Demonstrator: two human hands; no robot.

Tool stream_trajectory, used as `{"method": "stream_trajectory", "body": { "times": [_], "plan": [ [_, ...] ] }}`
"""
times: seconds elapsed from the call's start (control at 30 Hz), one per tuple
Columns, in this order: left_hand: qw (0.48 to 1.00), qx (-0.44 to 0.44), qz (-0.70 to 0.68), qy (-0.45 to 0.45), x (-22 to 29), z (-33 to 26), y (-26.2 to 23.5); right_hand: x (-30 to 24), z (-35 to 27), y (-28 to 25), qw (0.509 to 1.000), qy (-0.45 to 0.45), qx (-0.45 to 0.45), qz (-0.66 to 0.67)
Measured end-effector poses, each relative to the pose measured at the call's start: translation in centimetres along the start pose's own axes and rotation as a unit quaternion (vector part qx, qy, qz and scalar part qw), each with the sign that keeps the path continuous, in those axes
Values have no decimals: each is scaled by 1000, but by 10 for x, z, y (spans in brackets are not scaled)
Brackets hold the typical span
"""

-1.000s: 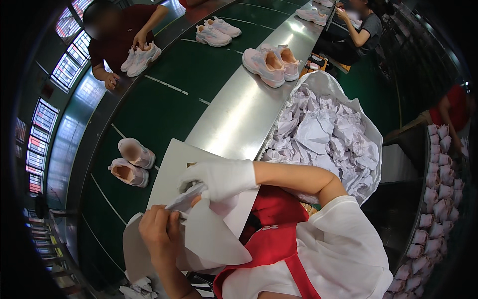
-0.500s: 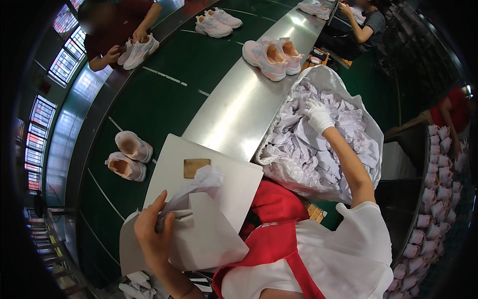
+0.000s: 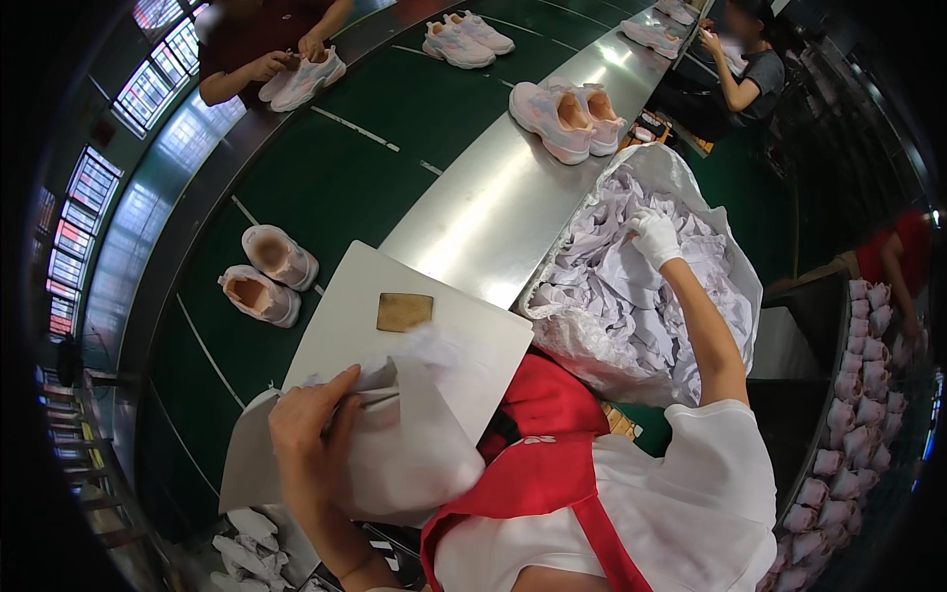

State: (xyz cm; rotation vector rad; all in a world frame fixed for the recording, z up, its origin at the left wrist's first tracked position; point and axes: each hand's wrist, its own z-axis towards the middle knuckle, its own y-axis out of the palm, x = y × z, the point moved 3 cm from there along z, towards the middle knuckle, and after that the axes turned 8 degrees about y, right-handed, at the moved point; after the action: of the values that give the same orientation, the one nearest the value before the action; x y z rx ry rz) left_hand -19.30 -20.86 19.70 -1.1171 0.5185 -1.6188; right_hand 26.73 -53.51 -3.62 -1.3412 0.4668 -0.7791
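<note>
My bare left hand (image 3: 314, 429) holds white paper sheets (image 3: 414, 434) at their upper left edge, thumb and fingers on either side. The sheets curl up above a white board (image 3: 473, 311), and a smeared, crumpled piece of paper (image 3: 434, 345) pokes out past them. To the right, my right hand (image 3: 654, 239), in a white glove, reaches into a large white plastic bag (image 3: 742, 252) of crumpled paper (image 3: 617, 301). Its fingers are drawn together on a wad there, partly hidden among the paper.
A brown patch (image 3: 404, 312) lies on the board. Pairs of pale pink shoes stand on the green conveyor belt (image 3: 340, 187) and the metal ledge (image 3: 444, 232). Two co-workers handle things beyond. Rows of shoes (image 3: 853, 424) fill a rack at right; loose white paper (image 3: 252, 548) lies at lower left.
My right hand's fingers, spread on the crumpled paper before, have drawn together. The crumpled paper by my left hand has shifted and blurred. The whole view has swung slightly.
</note>
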Motion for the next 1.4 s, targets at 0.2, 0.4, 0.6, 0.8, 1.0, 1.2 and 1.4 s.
{"method": "stream_trajectory", "body": {
  "times": [0.2,0.4,0.6,0.8,1.0,1.2,1.4],
  "plan": [
    [995,-44,-60,-73,-4,-11,3,-5,5,-102,953,129,72,264],
    [993,-60,-97,-17,-2,-7,-1,-3,44,-198,826,33,-200,525],
    [992,-51,-99,64,0,-10,-4,-70,134,-218,872,109,49,475],
    [995,4,-39,96,14,-7,-8,-377,74,-265,785,-344,-177,484],
    [983,149,92,-56,-4,-20,-26,-434,28,-274,527,-370,-519,563],
    [952,181,240,-63,-21,-35,-36,-420,65,-299,713,-412,-137,551],
    [925,198,311,-95,-29,-28,-36,-411,-54,-350,544,-546,-233,593]
  ]
}}
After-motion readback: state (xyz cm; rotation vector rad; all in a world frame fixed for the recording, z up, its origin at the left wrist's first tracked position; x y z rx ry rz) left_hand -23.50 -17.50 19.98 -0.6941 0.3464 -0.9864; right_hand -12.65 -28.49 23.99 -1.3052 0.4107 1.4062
